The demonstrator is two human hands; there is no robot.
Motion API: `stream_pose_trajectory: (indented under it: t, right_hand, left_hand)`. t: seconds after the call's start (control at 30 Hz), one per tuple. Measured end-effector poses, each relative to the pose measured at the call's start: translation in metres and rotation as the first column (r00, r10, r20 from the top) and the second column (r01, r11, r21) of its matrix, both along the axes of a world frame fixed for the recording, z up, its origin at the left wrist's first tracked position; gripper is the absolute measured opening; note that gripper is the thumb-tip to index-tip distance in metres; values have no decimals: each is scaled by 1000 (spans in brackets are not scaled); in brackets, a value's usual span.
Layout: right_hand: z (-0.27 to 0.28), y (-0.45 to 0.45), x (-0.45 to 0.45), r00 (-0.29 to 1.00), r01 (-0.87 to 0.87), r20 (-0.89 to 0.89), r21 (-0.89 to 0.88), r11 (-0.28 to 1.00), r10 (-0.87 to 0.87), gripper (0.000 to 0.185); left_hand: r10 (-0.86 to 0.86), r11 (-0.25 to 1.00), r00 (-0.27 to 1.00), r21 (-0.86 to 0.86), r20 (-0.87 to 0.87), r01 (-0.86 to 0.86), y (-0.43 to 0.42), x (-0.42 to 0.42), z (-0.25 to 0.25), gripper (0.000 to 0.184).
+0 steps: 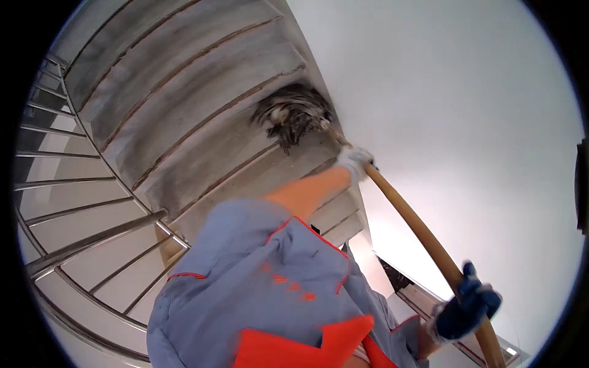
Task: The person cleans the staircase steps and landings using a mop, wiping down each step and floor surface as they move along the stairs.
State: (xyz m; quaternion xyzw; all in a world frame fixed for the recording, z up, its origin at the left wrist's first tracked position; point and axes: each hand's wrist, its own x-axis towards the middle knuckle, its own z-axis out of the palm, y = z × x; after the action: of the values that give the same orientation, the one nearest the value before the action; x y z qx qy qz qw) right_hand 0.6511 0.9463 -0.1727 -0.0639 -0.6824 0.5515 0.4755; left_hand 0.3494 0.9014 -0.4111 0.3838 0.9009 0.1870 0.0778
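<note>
Clock positions are taken from the centre of the view. The mop head (291, 116) lies at 12 o'clock, spread on a tread of the curved staircase (184, 116), at the end beside the white wall (466, 104). From it the wooden handle (417, 224) runs toward 4 o'clock.

Left hand (356, 161): gloved, at 2 o'clock, fingers closed around the handle just above the mop head. Right hand (467, 306): gloved, at 4 o'clock, laid against the upper handle with the thumb raised; whether its fingers wrap the handle cannot be told from this angle.

Progress: judged to be mid-course, with the mop on one tread and further treads running from 12 round to 10 o'clock toward the metal railing (98, 241). Surfaces at 11 o'clock show dark, patchy streaks; these may be damp or soiled, so treads done and treads left cannot be separated with certainty.
</note>
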Motion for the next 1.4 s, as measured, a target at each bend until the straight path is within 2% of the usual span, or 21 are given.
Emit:
stream_pose_trajectory:
  t: [0.1, 0.17, 0.2, 0.27, 0.47, 0.53, 0.57, 0.6, 0.63, 0.7, 0.73, 0.77, 0.8, 0.87, 0.93, 0.97, 1.0, 1.13, 1.17, 1.23, 1.4]
  right_hand:
    - [17, 15, 59, 972, 88, -220, 15, 996, -82, 19]
    - [41, 26, 96, 939, 36, -342, 6, 999, -31, 17]
    - [47, 47, 127, 900, -282, -353, -22, 959, 257, 13]
    - [57, 52, 137, 891, -253, -377, 48, 966, 252, 15]
    - [79, 96, 116, 722, -539, -386, 205, 817, 574, 14]
    - [87, 92, 90, 621, -610, -467, 216, 762, 630, 13]
    - [87, 100, 87, 839, -265, -345, 414, 871, 420, 15]
    - [83, 118, 89, 951, 86, -285, 613, 786, 118, 20]
    - [78, 137, 91, 931, 364, -299, 769, 526, -208, 26]
    - [71, 149, 78, 845, 426, -299, 878, 220, -444, 30]
    - [64, 151, 56, 975, 223, -168, 780, 585, -147, 26]
    - [56, 152, 34, 966, -58, -173, 575, 816, 190, 24]
    - [37, 153, 11, 657, -637, -426, 128, 760, 622, 26]
    - [0, 152, -18, 891, -367, -301, -38, 929, 340, 21]
    - [-24, 117, -60, 665, -746, -433, -351, 566, 608, 17]
    - [-38, 98, -78, 632, -771, -410, -420, 479, 658, 16]
    - [-52, 69, -87, 727, -670, -363, -560, 488, 582, 15]
    - [-117, -14, -111, 559, -669, 102, -531, 521, 823, 7]
    - [-110, -18, -108, 555, -694, 22, -538, 478, 831, 7]
    - [-82, -25, -103, 538, -745, -140, -541, 391, 831, 8]
    - [-32, -6, -75, 696, -705, -82, -270, 656, 714, 17]
  left_hand:
    - [-288, 930, 957, -230, 27, 287, 31, 62, 10, 22]
    - [-416, 895, 908, -160, 35, 416, 14, 105, 34, 26]
    - [-437, 897, 900, -77, -4, 435, 8, 121, 34, 25]
    - [-455, 890, 889, 8, 51, 456, -1, 137, 48, 22]
    - [-366, 924, 930, 111, -11, 365, -20, 130, 74, 14]
    - [-344, 939, 939, 14, 15, 344, -41, 122, 108, 13]
    - [-338, 940, 941, -34, 23, 339, -52, 119, 118, 13]
    - [-303, 953, 953, 22, -5, 303, -64, 118, 120, 13]
    - [-266, 960, 963, 80, -32, 268, -78, 118, 120, 13]
    - [-197, 977, 979, 74, -53, 201, -105, 121, 124, 15]
    - [-167, 986, 985, 10, -52, 168, -119, 122, 127, 16]
    - [-96, 995, 994, 6, -54, 97, -134, 124, 127, 17]
    - [-25, 1000, 998, 3, -56, 25, -151, 125, 126, 17]
    - [119, 991, 984, 80, -131, -109, -189, 125, 97, 18]
    - [275, 954, 960, -107, -58, -280, -222, 121, 82, 23]
    - [333, 938, 940, -79, -80, -339, -240, 119, 66, 24]
    - [389, 917, 916, -49, -101, -395, -259, 119, 43, 25]
    - [747, 660, 665, -106, -20, -744, -330, 123, -114, 30]
    - [802, 593, 597, -155, 21, -790, -338, 123, -135, 33]
    - [811, 584, 584, -108, 36, -805, -316, 117, -110, 37]
    - [707, 686, 707, 218, 27, -694, -225, 68, -82, 37]
